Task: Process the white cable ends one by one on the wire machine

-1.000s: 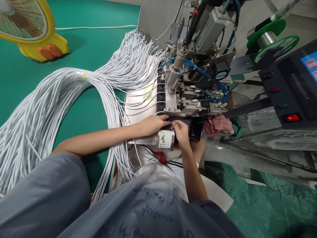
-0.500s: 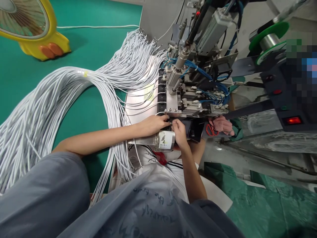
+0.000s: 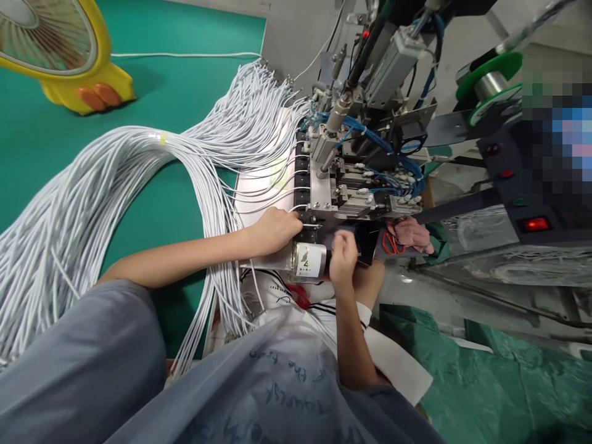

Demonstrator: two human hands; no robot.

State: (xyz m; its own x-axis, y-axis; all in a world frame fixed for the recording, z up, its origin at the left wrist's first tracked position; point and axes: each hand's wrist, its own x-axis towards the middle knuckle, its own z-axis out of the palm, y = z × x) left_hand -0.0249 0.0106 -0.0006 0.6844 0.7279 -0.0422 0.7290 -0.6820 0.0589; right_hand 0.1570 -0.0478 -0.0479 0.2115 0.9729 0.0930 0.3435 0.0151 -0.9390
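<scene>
My left hand (image 3: 280, 229) is closed at the near end of the row of black cable holders (image 3: 301, 182). Its fingertips pinch a white cable (image 3: 311, 226), whose end pokes out to the right over the holder. To its right, my right hand (image 3: 343, 256) is raised with curled fingers, partly blurred; whether anything small sits in them is hidden. Between the hands and nearer my body stands a clear container (image 3: 309, 262) with a white label. Several more white cables run from a large bundle (image 3: 139, 145) into the holders, under the machine's metal clamps (image 3: 321, 191).
A yellow fan (image 3: 87, 68) stands on the green table mat (image 3: 185, 31). Right of my hands are a black, phone-like object (image 3: 367, 246), red-handled scissors (image 3: 393, 242) and a pink cloth (image 3: 411, 234). Farther right are a wire spool (image 3: 491, 86) and a control box (image 3: 513, 179).
My right hand has drawn away to the right from the left hand and the cable end. My left hand has shifted slightly left, its fingers more curled, and the cable end now shows at the holder.
</scene>
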